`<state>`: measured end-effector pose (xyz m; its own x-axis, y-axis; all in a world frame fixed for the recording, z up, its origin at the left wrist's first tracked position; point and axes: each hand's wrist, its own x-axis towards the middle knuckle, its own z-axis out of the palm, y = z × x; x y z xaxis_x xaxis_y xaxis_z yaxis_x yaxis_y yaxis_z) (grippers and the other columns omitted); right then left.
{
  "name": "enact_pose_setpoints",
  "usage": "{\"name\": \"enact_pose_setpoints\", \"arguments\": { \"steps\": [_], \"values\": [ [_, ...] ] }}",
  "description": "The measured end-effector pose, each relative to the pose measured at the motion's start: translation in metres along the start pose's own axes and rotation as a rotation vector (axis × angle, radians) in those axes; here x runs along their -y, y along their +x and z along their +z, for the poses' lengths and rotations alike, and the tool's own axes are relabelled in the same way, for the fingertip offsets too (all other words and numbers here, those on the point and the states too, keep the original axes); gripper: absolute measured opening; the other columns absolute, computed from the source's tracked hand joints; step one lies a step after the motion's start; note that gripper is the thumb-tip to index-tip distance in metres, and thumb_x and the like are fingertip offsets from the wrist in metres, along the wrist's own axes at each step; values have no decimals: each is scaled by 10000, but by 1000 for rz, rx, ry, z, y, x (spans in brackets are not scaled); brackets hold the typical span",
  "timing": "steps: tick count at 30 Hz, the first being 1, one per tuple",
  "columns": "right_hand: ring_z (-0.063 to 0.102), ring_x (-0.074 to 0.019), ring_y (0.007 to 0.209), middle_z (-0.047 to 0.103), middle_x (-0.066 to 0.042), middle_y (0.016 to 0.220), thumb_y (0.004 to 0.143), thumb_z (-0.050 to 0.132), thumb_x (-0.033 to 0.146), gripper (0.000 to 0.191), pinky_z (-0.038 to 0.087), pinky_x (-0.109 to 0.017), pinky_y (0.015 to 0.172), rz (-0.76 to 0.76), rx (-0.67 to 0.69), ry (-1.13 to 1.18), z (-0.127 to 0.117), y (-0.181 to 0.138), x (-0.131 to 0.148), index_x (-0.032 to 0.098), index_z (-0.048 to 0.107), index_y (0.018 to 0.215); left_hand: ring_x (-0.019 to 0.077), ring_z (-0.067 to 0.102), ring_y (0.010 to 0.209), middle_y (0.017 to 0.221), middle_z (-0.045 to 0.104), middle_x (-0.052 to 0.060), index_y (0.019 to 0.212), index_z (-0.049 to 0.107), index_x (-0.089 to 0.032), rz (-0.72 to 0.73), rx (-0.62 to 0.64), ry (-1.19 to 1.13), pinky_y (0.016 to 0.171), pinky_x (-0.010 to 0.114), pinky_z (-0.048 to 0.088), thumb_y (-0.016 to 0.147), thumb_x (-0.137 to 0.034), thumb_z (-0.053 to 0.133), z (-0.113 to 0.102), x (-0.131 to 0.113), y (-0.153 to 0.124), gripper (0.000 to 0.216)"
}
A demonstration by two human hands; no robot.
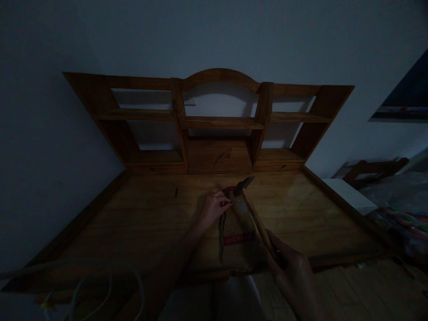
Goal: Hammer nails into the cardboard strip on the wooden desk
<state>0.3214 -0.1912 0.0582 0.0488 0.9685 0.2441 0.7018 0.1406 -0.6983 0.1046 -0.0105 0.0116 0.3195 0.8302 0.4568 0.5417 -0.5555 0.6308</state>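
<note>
My right hand [290,263] is wrapped round the lower end of a long wooden handle. It belongs to a hammer [256,214], whose dark metal head lies at the far end, over the top of a flat tan piece [239,220]. That piece has dark speckles and red bands, and its kind is unclear in the dim light. At its upper left edge my left hand [216,206] is closed, thumb and fingertips pinched together beside the hammer head. Whatever sits between those fingertips is too small and dark to make out.
A wooden desk [150,223] carries everything, with a shelf unit [220,122] along its back. One small dark stick-like object [176,192] lies left of my hands. Pale cables [110,263] loop at the lower left. Beyond the right edge are a white surface [349,194] and a chair [374,168].
</note>
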Motion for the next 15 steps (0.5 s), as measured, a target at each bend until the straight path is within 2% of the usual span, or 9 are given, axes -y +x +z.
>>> {"name": "enact_pose_setpoints", "arguments": {
  "steps": [8, 15],
  "values": [
    [703, -272, 983, 718, -83, 1133, 922, 481, 327, 421, 585, -314, 765, -1, 127, 26, 6, -2, 2, 222, 592, 1315, 113, 571, 677, 764, 639, 12, 770, 752, -178, -41, 42, -64, 609, 211, 408, 788, -210, 681, 2, 7, 1, 80],
    [692, -282, 1009, 705, -81, 1160, 888, 563, 389, 437, 572, -358, 853, 66, -13, 137, 4, -7, 5, 213, 628, 1282, 117, 580, 677, 745, 643, 6, 779, 768, -203, -64, 40, -90, 601, 212, 411, 805, -243, 669, 4, 12, -1, 110]
  ]
}}
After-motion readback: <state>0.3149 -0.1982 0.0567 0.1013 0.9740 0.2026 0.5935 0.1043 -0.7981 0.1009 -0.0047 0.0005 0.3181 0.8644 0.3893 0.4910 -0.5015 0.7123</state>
